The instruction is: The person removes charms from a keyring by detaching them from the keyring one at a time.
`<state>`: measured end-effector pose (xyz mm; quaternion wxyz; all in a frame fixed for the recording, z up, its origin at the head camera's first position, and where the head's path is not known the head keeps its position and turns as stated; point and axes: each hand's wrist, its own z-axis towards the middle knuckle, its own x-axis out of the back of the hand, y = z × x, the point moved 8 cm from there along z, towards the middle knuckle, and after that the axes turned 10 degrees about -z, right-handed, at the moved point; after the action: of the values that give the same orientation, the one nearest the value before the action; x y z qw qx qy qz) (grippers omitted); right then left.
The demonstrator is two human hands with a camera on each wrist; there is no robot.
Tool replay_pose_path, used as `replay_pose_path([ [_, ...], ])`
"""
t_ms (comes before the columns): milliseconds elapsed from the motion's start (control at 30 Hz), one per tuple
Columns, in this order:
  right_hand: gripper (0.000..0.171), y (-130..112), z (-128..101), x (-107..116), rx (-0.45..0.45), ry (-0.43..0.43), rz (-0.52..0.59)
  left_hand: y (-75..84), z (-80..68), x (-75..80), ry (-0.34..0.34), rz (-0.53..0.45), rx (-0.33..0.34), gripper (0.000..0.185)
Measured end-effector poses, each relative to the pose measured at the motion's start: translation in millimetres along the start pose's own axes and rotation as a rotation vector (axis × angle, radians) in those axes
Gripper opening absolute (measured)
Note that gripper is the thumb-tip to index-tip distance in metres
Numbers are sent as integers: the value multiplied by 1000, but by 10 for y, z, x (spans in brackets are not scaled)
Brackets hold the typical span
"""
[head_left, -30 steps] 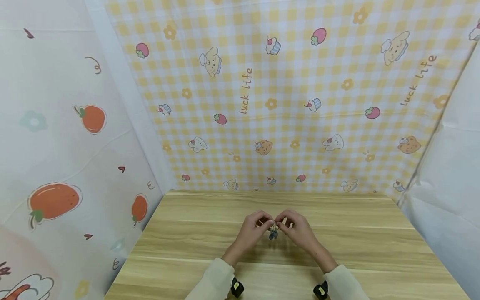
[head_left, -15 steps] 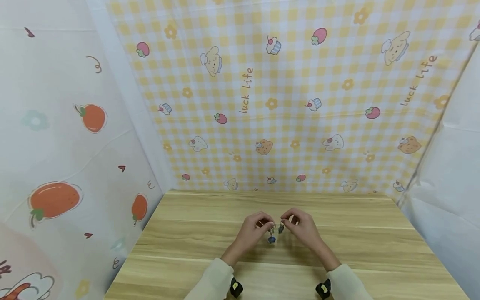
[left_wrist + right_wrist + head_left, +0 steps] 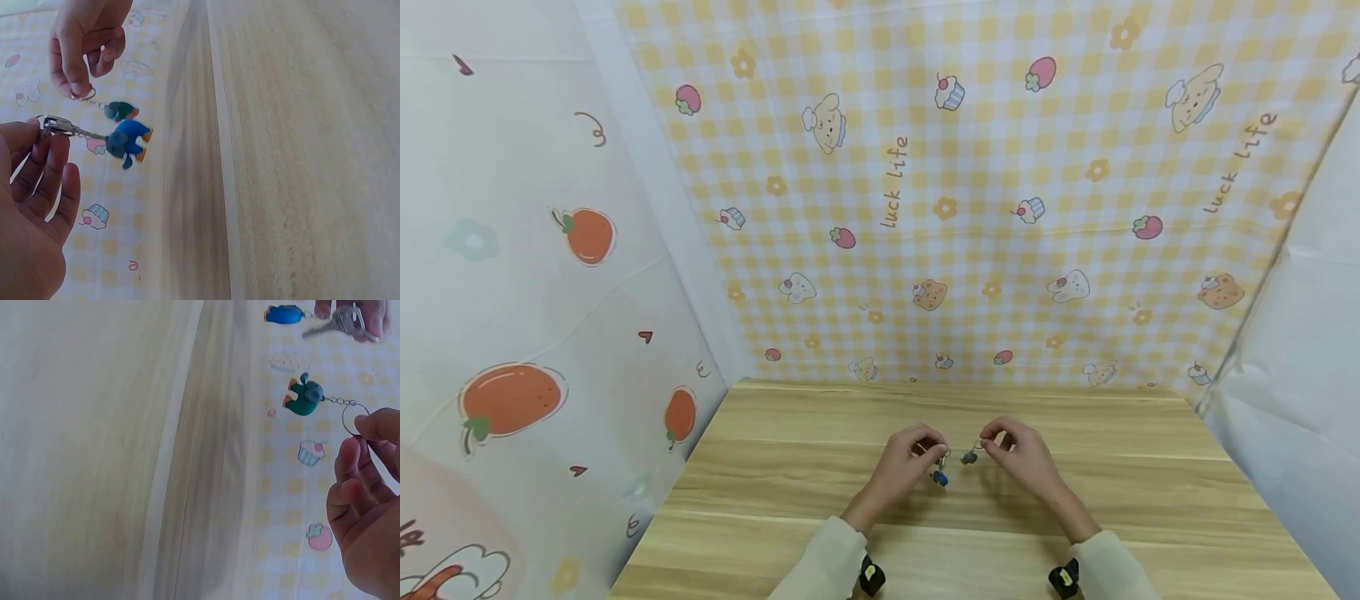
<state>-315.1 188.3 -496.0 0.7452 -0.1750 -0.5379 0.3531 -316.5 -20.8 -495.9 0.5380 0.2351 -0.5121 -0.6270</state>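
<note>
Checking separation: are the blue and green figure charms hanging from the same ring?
No: the blue figure charm hangs from the left hand, the green figure charm from the right hand.

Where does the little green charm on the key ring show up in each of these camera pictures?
Head view: green charm hangs low at centre, just left of the right hand.
Left wrist view: upper left, just above the blue charm.
Right wrist view: upper right, on a chain to its ring.
Shared landmark: the blue charm beside it.

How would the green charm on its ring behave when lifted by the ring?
The green charm hangs by a fine chain from the ring the right hand pinches, so it likely dangles and swings. It looks small, probably light.
</note>
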Motion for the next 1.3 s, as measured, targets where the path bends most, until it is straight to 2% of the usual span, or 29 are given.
replay_pose_path([
  [200,5,120,11,146,-11,11,-36,-11,-5,24,0,8,7,11],
  [733,6,532,40,622,-92,12,-163,18,5,66,11,-10,20,12],
  [1300,12,1143,-51,1009,-188,15,-277,21,-11,106,29,4,29,8],
])
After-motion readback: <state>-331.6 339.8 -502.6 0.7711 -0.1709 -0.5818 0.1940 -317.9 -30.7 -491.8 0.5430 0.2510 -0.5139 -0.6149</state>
